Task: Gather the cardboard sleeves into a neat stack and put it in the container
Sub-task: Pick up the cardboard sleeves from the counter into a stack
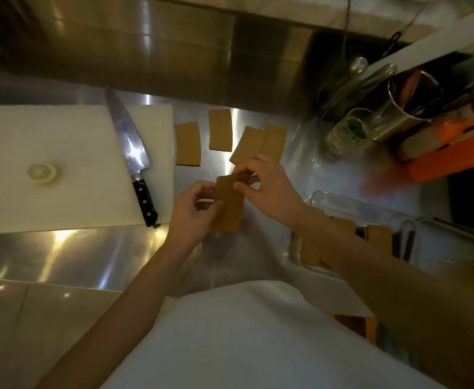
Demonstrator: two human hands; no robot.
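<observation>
Between both hands I hold a small stack of brown cardboard sleeves (228, 203) above the steel counter. My left hand (193, 211) grips its left side, and my right hand (266, 183) pinches its top end. Several loose sleeves lie flat further back: one (188, 143) beside the cutting board, one (220, 130) behind it, and two overlapping sleeves (261, 144) just beyond my right hand. A clear container (342, 200) sits at the right, partly hidden by my right forearm, with more sleeves (379, 237) inside.
A white cutting board (47, 164) lies at the left with a chef's knife (130, 153) and an onion piece (42, 173) on it. At the back right stand a glass jar (348, 130), a steel utensil holder (407, 108) and an orange object (449, 158).
</observation>
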